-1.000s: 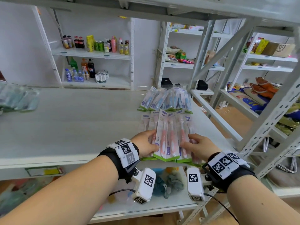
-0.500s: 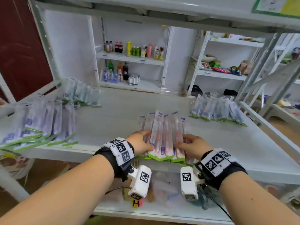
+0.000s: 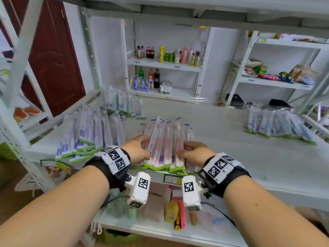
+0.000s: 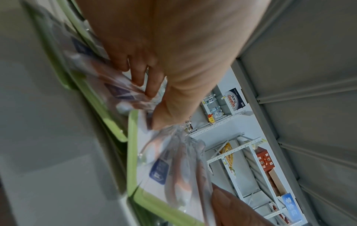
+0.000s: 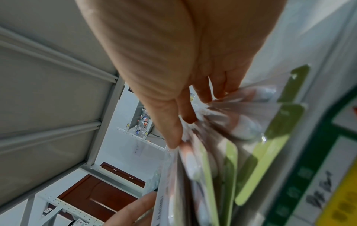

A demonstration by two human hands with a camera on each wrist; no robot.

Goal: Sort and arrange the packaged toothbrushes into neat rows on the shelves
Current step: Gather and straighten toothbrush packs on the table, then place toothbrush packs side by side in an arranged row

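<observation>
Pink-handled toothbrush packs point(image 3: 163, 145) with green bottom edges sit bunched at the front edge of the grey shelf point(image 3: 222, 132), fanned and partly standing on edge. On the bunch's left side, the left hand point(image 3: 138, 150) grips it, thumb and curled fingers point(image 4: 152, 85) pinching the clear plastic in the left wrist view. On the opposite side, the right hand point(image 3: 193, 152) clamps the packs, its fingertips point(image 5: 188, 116) pressed into the wrappers in the right wrist view. Left of the bunch, a row of purple-labelled packs point(image 3: 89, 138) lies overlapped on the same shelf, with another blurred row point(image 3: 122, 106) behind it. Far right of the bunch lies a row of blue toothbrush packs point(image 3: 277, 125). A price label point(image 3: 171, 179) sticks to the shelf lip just below the bunch. Beyond the shelf, drink bottles point(image 3: 167, 54) stand on a white rack.
</observation>
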